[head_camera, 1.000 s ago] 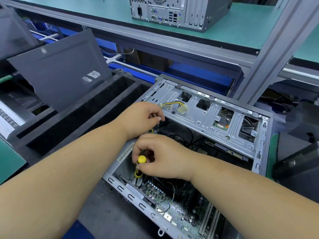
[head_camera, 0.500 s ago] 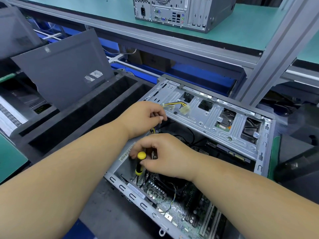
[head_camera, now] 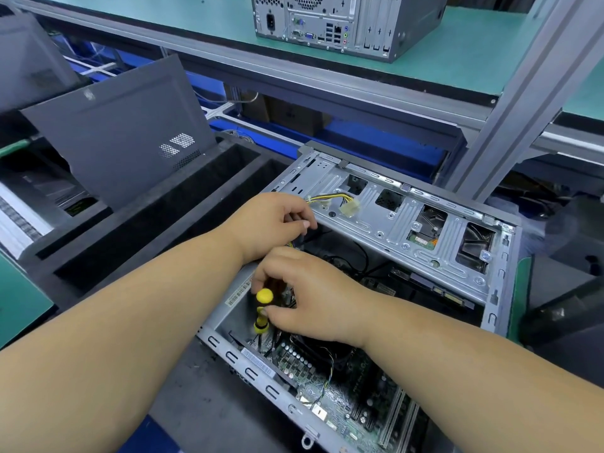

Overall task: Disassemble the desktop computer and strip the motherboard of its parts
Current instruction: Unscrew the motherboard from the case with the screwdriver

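Note:
The open desktop case (head_camera: 502,276) lies on its side in front of me, with the green motherboard (head_camera: 330,398) showing at its floor. My right hand (head_camera: 310,295) grips a screwdriver (head_camera: 263,309) with a yellow and black handle, held upright, its tip down at the board's near-left corner. Just behind it, my left hand (head_camera: 273,220) curls around a yellow and black cable bundle (head_camera: 327,198) beside the metal drive cage (head_camera: 402,230). The bundle's white connector (head_camera: 350,208) lies loose on the cage.
A grey side panel (head_camera: 121,132) leans at the left behind a black foam tray (head_camera: 157,217). Another desktop tower (head_camera: 343,24) stands on the green upper shelf. An aluminium frame post (head_camera: 510,103) rises just behind the case on the right.
Both hands stay in almost the same places. My right hand's fingers have shifted slightly on the screwdriver handle, and the view has drifted a little.

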